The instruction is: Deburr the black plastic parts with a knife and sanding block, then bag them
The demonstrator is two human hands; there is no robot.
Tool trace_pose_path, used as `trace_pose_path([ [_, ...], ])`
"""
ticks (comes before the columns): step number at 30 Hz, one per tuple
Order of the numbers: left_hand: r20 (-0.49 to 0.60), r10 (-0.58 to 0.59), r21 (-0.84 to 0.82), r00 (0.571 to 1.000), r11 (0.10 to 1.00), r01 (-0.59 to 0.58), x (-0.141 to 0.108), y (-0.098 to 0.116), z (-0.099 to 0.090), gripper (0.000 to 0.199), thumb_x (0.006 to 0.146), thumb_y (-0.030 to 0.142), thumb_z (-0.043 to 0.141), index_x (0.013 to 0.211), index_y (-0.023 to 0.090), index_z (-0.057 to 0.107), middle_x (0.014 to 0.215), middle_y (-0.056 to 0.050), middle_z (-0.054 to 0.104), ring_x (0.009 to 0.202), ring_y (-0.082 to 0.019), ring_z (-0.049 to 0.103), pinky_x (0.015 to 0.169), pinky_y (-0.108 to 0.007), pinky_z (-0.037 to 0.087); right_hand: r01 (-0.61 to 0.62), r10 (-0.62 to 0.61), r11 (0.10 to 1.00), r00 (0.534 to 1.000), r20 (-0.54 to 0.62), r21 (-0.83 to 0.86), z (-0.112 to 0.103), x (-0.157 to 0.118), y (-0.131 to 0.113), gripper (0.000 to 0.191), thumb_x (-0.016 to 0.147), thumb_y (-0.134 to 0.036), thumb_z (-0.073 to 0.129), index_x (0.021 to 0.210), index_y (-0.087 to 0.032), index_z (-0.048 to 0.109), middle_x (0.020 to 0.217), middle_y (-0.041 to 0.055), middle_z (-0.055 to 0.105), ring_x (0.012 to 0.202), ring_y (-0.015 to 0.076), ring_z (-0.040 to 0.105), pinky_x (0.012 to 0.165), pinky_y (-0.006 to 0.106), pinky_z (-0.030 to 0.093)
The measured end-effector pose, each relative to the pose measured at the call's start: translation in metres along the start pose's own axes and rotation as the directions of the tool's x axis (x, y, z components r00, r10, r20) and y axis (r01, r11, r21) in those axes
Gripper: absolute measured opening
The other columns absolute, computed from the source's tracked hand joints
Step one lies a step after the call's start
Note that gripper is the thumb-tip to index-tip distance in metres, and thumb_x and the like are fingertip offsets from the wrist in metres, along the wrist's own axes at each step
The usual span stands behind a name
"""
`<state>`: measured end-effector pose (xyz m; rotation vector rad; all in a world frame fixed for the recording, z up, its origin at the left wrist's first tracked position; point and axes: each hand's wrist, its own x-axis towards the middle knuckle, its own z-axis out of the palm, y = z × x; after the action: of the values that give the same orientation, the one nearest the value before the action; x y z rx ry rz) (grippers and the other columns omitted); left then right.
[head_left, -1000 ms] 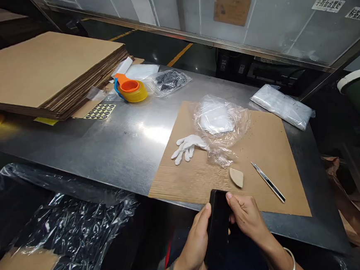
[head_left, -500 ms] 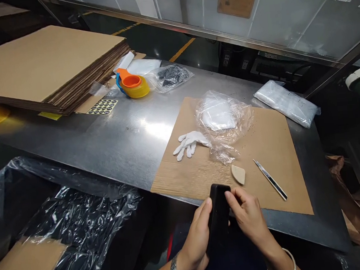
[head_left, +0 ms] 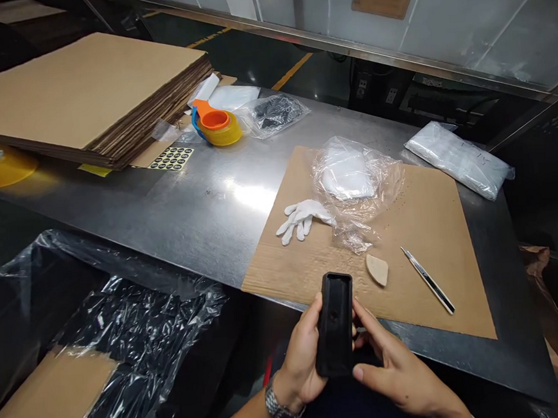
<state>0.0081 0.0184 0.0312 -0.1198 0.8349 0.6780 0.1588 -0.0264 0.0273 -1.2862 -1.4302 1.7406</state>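
Between my hands, just off the table's front edge, is a long black plastic tray-like part (head_left: 335,324) with a raised rim, a recessed face and a small hole in it. My left hand (head_left: 301,355) grips it along its left side. My right hand (head_left: 393,371) has its fingers around the right side and the thumb by the lower right corner. Beyond them on the cardboard sheet (head_left: 429,223) lie a beige wedge-shaped pad (head_left: 377,270), a utility knife (head_left: 428,280) and a white glove (head_left: 303,220).
Clear plastic bags (head_left: 349,178) rest on the cardboard. A wrapped white bundle (head_left: 461,159) lies at the right. On the metal table (head_left: 177,210) are a tape dispenser (head_left: 219,125), a sticker sheet (head_left: 172,158) and stacked cardboard (head_left: 90,88). A plastic-lined box (head_left: 139,342) stands lower left.
The black part has turned so that its recessed face shows toward me. My right hand has shifted from its top edge down to its lower right side. The view has moved slightly.
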Motion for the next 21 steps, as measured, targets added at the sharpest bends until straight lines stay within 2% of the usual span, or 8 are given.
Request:
trace_pose_path([
  [4,0.039,-0.045,0.017,0.998,0.999,0.045,0.002,0.007,-0.002,0.051,0.088,0.046,0.035,0.081,0.005,0.064,0.064,-0.01,0.064,0.051,-0.012,0.058,0.051,-0.022,0.047,-0.002,0.003,1.0,0.999,-0.041,0.011,-0.01,0.002,0.002,0.062,0.083,-0.025,0.054,0.138,-0.031,0.027,0.139,0.0053,0.037,0.117,0.0215,0.044,0.095,0.039,0.038],
  [8,0.011,-0.05,0.009,0.999,0.999,0.05,0.005,0.008,0.0,0.048,0.087,0.045,0.037,0.082,0.005,0.064,0.066,-0.008,0.064,0.052,-0.012,0.058,0.051,-0.022,0.048,-0.015,0.014,1.0,0.994,-0.108,-0.004,-0.019,0.014,0.003,0.043,0.086,-0.032,0.051,0.128,-0.026,0.044,0.118,0.0069,0.058,0.107,0.0198,0.053,0.092,0.038,0.041],
  [9,-0.009,-0.014,0.035,1.0,0.999,0.015,0.007,0.008,0.0,0.046,0.087,0.045,0.039,0.084,0.006,0.063,0.069,-0.008,0.065,0.053,-0.012,0.059,0.051,-0.023,0.048,-0.02,0.014,0.999,0.99,-0.141,-0.047,-0.023,0.02,0.004,0.04,0.087,-0.033,0.049,0.126,-0.024,0.047,0.112,0.0071,0.061,0.104,0.0194,0.056,0.091,0.038,0.042],
  [11,-0.043,0.14,0.145,0.989,0.98,-0.133,0.014,0.007,0.001,0.04,0.084,0.045,0.046,0.091,0.009,0.061,0.077,-0.008,0.067,0.059,-0.014,0.061,0.055,-0.024,0.048,-0.013,-0.04,0.98,0.964,-0.261,-0.201,-0.034,0.034,0.005,0.036,0.089,-0.034,0.045,0.122,-0.02,0.05,0.104,0.0076,0.064,0.097,0.0189,0.059,0.088,0.036,0.045],
  [14,0.002,0.433,0.341,0.902,0.847,-0.407,0.032,0.007,0.002,0.037,0.075,0.041,0.061,0.102,0.015,0.058,0.09,-0.007,0.067,0.082,-0.019,0.063,0.072,-0.026,0.048,0.0,-0.251,0.874,0.855,-0.453,-0.485,-0.061,0.066,0.005,0.033,0.089,-0.034,0.043,0.114,-0.017,0.056,0.102,0.0094,0.065,0.093,0.0196,0.061,0.081,0.034,0.048],
  [17,0.061,0.609,0.475,0.79,0.679,-0.56,0.054,0.008,0.002,0.042,0.074,0.038,0.062,0.109,0.016,0.055,0.106,-0.009,0.063,0.105,-0.023,0.054,0.09,-0.03,0.04,-0.004,-0.405,0.779,0.76,-0.508,-0.627,-0.093,0.107,-0.002,0.03,0.089,-0.032,0.041,0.106,-0.016,0.059,0.102,0.0108,0.063,0.093,0.0207,0.059,0.081,0.035,0.047],
  [19,0.132,0.686,0.595,0.715,0.522,-0.611,0.067,0.008,-0.001,0.042,0.078,0.038,0.057,0.115,0.018,0.052,0.117,-0.01,0.058,0.115,-0.024,0.047,0.099,-0.033,0.032,-0.012,-0.447,0.737,0.741,-0.502,-0.675,-0.113,0.135,-0.009,0.027,0.089,-0.03,0.041,0.102,-0.016,0.06,0.101,0.0105,0.062,0.094,0.0203,0.058,0.083,0.036,0.045],
  [21,0.207,0.723,0.71,0.659,0.353,-0.609,0.078,0.007,-0.005,0.045,0.082,0.036,0.051,0.123,0.018,0.046,0.127,-0.011,0.05,0.123,-0.024,0.038,0.105,-0.037,0.023,-0.037,-0.458,0.696,0.746,-0.483,-0.717,-0.128,0.163,-0.016,0.023,0.089,-0.03,0.045,0.1,-0.016,0.06,0.1,0.008,0.062,0.093,0.0185,0.058,0.083,0.037,0.045],
])
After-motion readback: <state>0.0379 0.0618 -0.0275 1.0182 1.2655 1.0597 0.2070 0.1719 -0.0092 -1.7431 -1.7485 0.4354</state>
